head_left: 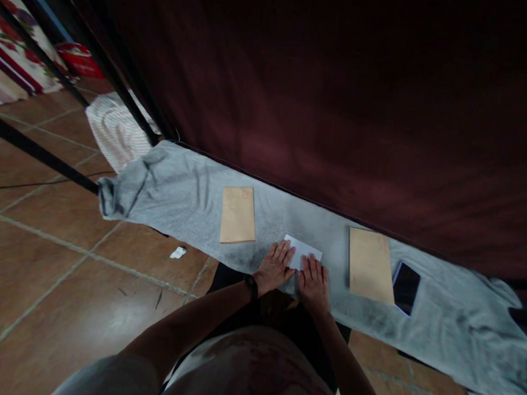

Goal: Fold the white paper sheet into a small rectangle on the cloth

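A small white sheet of paper (304, 249) lies on the grey cloth (284, 214) in front of me. My left hand (277, 265) rests flat on its left part, fingers stretched out. On the lower right part lies my right hand (314, 283), also flat with its fingers extended. The two thumbs nearly meet at the paper's near edge. To the left is a brown envelope (238, 215) with a small reddish mark at its top. A thicker-looking stack of brown envelopes (370, 265) sits to the right, beside a dark-screened phone (406, 288).
A dark red curtain (297, 121) hangs along the cloth's far side. Black metal bars (39, 149) stand at the left, near a striped cloth (118, 128). A white scrap (177, 252) and a dark cable (18, 186) lie on the tiled floor (77, 304).
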The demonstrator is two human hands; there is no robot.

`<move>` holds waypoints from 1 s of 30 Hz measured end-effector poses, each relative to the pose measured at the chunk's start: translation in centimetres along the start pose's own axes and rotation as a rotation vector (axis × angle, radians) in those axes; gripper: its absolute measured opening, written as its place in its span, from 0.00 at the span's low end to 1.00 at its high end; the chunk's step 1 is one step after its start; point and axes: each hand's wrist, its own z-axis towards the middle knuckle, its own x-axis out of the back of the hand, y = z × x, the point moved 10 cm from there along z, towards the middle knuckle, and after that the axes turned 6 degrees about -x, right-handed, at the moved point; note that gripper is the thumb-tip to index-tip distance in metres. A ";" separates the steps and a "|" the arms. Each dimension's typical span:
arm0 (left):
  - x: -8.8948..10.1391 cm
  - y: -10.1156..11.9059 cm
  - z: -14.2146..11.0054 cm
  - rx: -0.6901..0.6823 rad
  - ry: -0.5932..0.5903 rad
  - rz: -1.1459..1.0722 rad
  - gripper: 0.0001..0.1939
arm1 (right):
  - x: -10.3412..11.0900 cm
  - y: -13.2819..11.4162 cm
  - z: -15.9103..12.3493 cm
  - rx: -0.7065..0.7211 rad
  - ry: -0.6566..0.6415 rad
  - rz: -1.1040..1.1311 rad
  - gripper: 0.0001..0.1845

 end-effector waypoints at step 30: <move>0.7 -2.2 1.2 0.095 0.059 -0.100 0.25 | -2.7 3.8 4.1 -0.149 -0.163 0.051 0.27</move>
